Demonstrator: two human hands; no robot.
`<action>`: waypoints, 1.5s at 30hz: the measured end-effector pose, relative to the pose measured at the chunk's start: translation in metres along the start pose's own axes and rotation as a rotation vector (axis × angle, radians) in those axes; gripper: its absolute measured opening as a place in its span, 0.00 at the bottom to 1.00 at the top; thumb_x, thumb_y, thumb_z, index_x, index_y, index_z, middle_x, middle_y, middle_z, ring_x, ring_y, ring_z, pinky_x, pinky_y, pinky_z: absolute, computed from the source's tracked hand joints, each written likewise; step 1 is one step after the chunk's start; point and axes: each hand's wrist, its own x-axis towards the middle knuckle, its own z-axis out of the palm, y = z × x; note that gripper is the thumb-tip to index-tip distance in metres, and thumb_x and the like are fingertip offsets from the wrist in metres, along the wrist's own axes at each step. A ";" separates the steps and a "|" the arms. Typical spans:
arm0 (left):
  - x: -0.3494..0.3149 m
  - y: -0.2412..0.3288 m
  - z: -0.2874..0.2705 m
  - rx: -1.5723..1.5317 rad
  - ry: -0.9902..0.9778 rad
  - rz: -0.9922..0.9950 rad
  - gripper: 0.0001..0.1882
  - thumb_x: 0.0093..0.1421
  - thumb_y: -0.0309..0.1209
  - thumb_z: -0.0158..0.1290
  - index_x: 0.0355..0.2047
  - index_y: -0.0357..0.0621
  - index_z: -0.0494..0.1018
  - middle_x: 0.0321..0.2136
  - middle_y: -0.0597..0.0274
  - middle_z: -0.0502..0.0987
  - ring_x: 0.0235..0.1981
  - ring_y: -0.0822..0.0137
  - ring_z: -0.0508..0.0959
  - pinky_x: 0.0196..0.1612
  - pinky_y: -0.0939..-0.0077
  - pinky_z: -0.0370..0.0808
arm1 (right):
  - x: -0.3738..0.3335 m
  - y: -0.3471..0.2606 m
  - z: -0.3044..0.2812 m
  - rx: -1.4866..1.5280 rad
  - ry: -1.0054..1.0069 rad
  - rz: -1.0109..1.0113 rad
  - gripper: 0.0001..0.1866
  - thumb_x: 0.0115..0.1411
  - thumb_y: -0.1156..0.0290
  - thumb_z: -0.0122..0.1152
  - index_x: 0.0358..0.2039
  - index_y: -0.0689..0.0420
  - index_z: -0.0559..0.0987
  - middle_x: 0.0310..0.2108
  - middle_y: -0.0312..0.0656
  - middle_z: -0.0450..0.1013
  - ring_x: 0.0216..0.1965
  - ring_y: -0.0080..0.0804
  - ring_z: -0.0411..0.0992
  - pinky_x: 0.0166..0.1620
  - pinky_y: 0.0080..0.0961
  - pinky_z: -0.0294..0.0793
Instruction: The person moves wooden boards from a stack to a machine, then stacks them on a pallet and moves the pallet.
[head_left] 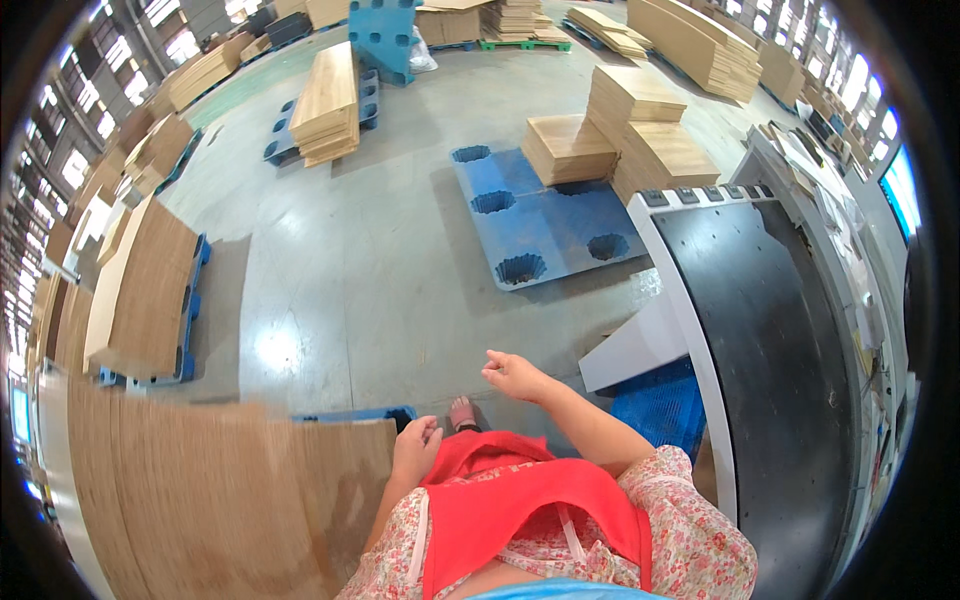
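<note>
My left hand [417, 446] hangs by the right end of a large wood-coloured board stack [220, 490]. Its fingers are loosely bent and apart, and nothing shows in them. Held out in front of my red apron [540, 500], my right hand [515, 376] is empty too, with a finger reaching left and the others partly curled. It is over the grey floor, left of a machine table with a black top [765, 330], and touches neither the table nor any board. Part of a blue pallet [355, 415] shows behind the near stack.
Ahead to the right, a blue pallet [545, 235] bears several stacks of wooden boards [570, 150]. Another board stack [150, 290] stands at the left on a blue pallet. Farther off lies a board pile [328, 105], near an upright blue pallet [382, 40]. A lit screen [900, 190] is at the far right.
</note>
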 end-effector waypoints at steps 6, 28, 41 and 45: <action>0.186 0.022 -0.015 0.186 -0.224 0.150 0.15 0.53 0.31 0.54 0.39 0.37 0.72 0.34 0.50 0.76 0.34 0.56 0.77 0.38 0.68 0.73 | 0.083 0.031 -0.077 0.175 0.238 0.224 0.32 0.58 0.65 0.54 0.58 0.70 0.58 0.39 0.46 0.73 0.37 0.29 0.72 0.41 0.23 0.70; 0.678 0.146 0.152 0.304 -0.340 0.374 0.13 0.51 0.31 0.55 0.36 0.38 0.74 0.36 0.51 0.76 0.40 0.53 0.74 0.46 0.66 0.70 | 0.361 0.133 -0.405 0.689 0.754 0.461 0.31 0.59 0.69 0.51 0.60 0.66 0.56 0.39 0.43 0.71 0.32 0.26 0.71 0.29 0.21 0.69; 1.096 0.174 0.305 0.561 -0.466 0.462 0.22 0.52 0.40 0.56 0.42 0.35 0.72 0.39 0.45 0.74 0.43 0.49 0.72 0.48 0.60 0.68 | 0.480 0.241 -0.551 1.042 1.046 0.812 0.30 0.60 0.73 0.49 0.61 0.64 0.54 0.40 0.43 0.70 0.32 0.25 0.70 0.28 0.20 0.70; 1.249 0.181 0.412 0.599 -0.513 0.494 0.25 0.53 0.42 0.55 0.45 0.35 0.70 0.42 0.45 0.72 0.45 0.48 0.70 0.49 0.59 0.67 | 0.545 0.248 -0.601 1.131 1.051 1.020 0.31 0.60 0.71 0.50 0.61 0.63 0.53 0.42 0.42 0.69 0.35 0.26 0.70 0.31 0.22 0.72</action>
